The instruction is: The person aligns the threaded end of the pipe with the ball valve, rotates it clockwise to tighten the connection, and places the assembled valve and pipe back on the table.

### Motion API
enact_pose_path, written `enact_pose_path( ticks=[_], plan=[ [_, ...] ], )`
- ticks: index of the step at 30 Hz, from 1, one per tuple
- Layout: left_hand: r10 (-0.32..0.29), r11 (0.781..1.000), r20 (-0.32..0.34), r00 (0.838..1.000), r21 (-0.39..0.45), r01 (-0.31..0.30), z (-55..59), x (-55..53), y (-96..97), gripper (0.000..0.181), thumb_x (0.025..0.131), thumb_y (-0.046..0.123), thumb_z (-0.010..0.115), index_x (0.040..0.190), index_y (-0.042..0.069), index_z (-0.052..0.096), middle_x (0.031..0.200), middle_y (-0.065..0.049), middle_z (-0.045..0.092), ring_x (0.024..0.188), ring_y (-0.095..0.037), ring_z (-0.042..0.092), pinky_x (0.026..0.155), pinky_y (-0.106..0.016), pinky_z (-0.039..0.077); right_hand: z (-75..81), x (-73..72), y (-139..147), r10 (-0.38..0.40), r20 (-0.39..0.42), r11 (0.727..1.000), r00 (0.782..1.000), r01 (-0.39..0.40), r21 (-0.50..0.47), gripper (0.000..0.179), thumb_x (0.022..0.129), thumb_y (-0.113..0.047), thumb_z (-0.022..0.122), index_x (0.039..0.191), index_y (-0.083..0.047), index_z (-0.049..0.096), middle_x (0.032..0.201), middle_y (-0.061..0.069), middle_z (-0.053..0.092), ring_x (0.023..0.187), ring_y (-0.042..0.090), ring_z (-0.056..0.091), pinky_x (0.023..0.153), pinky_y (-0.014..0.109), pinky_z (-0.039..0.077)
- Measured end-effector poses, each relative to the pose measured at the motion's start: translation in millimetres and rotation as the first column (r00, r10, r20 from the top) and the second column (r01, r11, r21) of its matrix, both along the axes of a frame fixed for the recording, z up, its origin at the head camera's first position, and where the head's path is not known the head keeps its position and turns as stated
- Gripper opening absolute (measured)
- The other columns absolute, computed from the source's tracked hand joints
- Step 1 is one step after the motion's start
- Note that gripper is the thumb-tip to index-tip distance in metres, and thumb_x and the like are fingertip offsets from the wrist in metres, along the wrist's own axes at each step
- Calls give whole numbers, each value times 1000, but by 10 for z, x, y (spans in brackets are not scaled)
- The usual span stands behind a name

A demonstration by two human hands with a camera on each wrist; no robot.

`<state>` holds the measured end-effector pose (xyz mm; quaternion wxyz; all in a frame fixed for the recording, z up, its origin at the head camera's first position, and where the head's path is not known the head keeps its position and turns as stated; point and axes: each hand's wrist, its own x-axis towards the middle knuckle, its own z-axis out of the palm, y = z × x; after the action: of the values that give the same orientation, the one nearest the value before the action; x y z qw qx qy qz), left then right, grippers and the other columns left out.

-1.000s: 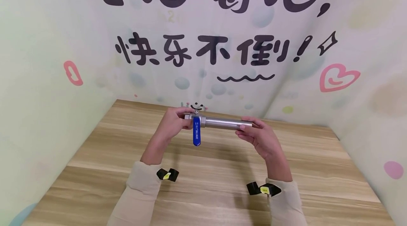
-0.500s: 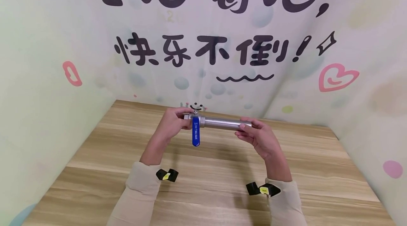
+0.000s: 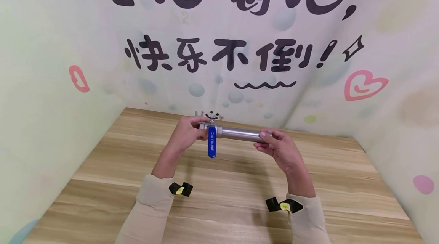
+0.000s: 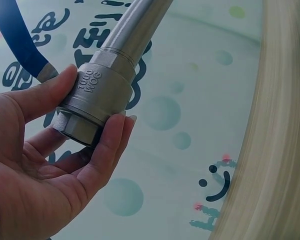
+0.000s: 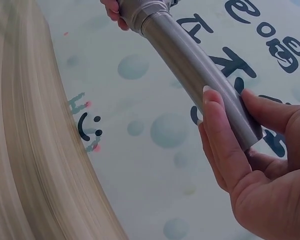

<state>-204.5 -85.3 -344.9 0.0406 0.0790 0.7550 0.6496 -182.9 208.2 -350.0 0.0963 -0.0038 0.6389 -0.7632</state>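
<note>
A silver ball valve [image 4: 102,92] with a blue lever handle [image 3: 212,143] is joined to a straight metal pipe [image 3: 238,133]. Both are held up above the table, the pipe running to the right. My left hand [image 3: 185,133] grips the valve body at its hexagonal end, thumb on one side and fingers on the other. The blue handle points down toward me. At the pipe's free end, my right hand [image 3: 282,148] pinches the tube between thumb and fingers, as the right wrist view also shows. Whether threads sit inside the joint is hidden.
The wood-grain table [image 3: 219,206] spreads beneath both hands. Behind it hangs a pale printed backdrop [image 3: 205,84] with dark lettering, and similar panels stand at left and right. Black straps with yellow labels [image 3: 284,206] sit at both wrists.
The right hand and the pipe's free end have dipped very slightly, and the right fingers have shifted a little on the pipe. The left hand stays on the valve.
</note>
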Motion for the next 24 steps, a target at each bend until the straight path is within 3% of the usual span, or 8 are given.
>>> enact_pose_path(
  ticks=[7, 17, 24],
  plan=[
    [-34, 999, -38, 999, -10, 34, -22, -6, -9, 32, 87, -7, 62, 118, 0, 68, 104, -21, 65, 82, -23, 62, 75, -35, 60, -2, -6, -1, 2, -6, 1000, 1000, -2, 28, 29, 98, -13, 57, 119, 6, 51, 94, 7, 65, 77, 14, 71, 78, 25, 58],
    [-37, 997, -90, 995, -67, 31, -15, 7, 14, 31, 84, -6, 67, 114, 3, 71, 103, -19, 66, 87, -26, 62, 74, -32, 59, -14, 10, 15, -19, 38, 1000, 999, 19, 20, 18, 97, -19, 60, 105, -3, 62, 89, 7, 67, 72, 13, 70, 73, 24, 59],
    [-82, 987, -195, 977, -155, 52, -16, 5, 0, 35, 82, -5, 69, 115, 7, 71, 98, -15, 68, 83, -25, 61, 69, -31, 57, -13, 2, 36, -23, 67, 1000, 997, 22, 15, 20, 97, -21, 61, 106, -3, 61, 87, 7, 67, 68, 11, 69, 69, 22, 58]
  ],
)
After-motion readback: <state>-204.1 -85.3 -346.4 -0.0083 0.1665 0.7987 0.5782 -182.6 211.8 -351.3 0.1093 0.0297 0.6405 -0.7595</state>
